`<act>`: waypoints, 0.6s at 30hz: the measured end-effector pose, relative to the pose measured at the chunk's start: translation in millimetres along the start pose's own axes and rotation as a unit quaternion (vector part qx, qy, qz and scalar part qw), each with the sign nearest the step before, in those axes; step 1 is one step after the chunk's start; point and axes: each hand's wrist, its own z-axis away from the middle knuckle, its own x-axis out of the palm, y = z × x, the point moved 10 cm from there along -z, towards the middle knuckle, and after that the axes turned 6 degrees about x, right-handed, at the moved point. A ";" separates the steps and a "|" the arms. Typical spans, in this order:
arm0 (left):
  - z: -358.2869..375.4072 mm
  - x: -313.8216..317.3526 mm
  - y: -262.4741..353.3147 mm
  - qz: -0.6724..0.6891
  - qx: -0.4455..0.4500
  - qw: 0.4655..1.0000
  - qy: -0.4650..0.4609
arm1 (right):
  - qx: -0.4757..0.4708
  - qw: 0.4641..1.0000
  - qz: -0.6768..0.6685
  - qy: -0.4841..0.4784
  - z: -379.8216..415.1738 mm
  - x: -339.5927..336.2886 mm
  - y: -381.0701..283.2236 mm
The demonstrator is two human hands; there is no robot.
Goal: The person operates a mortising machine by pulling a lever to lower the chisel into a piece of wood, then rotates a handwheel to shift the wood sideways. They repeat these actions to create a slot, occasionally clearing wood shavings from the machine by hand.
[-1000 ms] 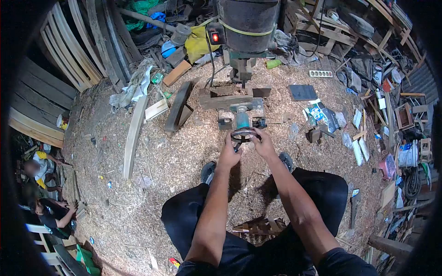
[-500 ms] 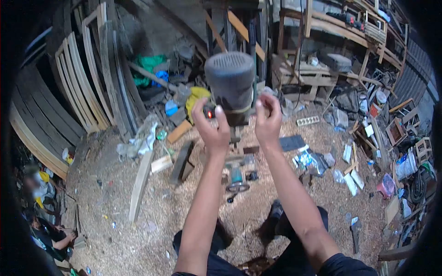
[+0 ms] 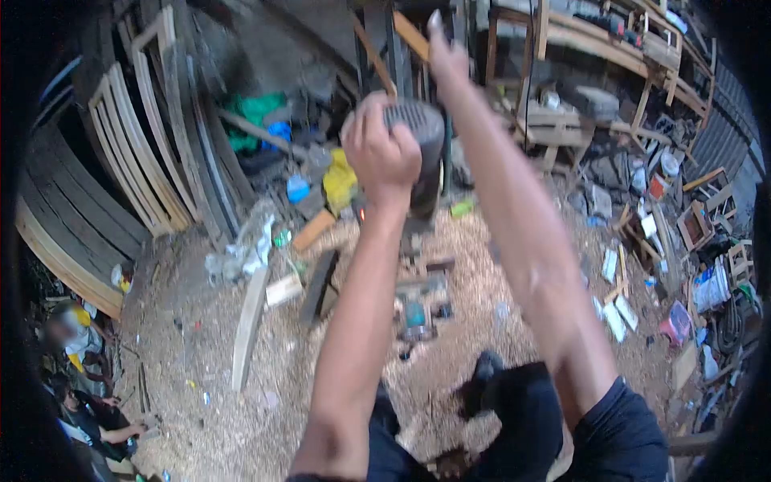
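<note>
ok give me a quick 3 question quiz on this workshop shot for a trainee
1. True or false: the left hand rests on top of the dark motor housing.
2. Where does the right hand reach? A) down to the floor B) up past the machine C) into a pocket
3. What covers the floor?

Key: 1 true. 2 B. 3 Wood shavings and sawdust.

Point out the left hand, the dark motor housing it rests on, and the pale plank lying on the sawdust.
left hand (image 3: 381, 153), head view, on the back of the hand.
motor housing (image 3: 424, 161), head view, on its dark side wall.
plank (image 3: 249, 325), head view, mid-length on its top face.
</note>
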 end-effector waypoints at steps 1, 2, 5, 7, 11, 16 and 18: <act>2.3 -2.3 1.4 -0.018 0.001 1.000 0.015 | 0.082 0.996 -0.021 -0.026 17.2 -6.6 -0.6; 3.6 -1.4 -0.7 -0.003 0.012 0.999 0.034 | 0.092 0.996 0.003 0.013 28.7 -19.3 -6.6; 8.2 -1.4 -6.9 0.001 0.003 0.999 0.051 | 0.043 0.997 0.027 0.063 42.7 -40.0 -12.2; 13.1 -1.9 -5.7 -0.018 0.003 0.999 0.042 | 0.058 0.998 -0.033 0.013 62.6 -47.2 -7.0; 15.9 -1.8 -5.4 -0.037 0.014 0.998 0.044 | 0.026 0.988 -0.151 -0.034 67.2 -44.4 -1.7; 18.5 -3.0 -3.0 -0.021 0.020 0.998 0.054 | 0.006 0.982 -0.186 -0.022 88.9 -57.1 -4.0; 19.7 -3.2 -3.0 -0.020 0.027 0.998 0.053 | 0.013 0.979 -0.204 -0.013 99.0 -62.2 -0.7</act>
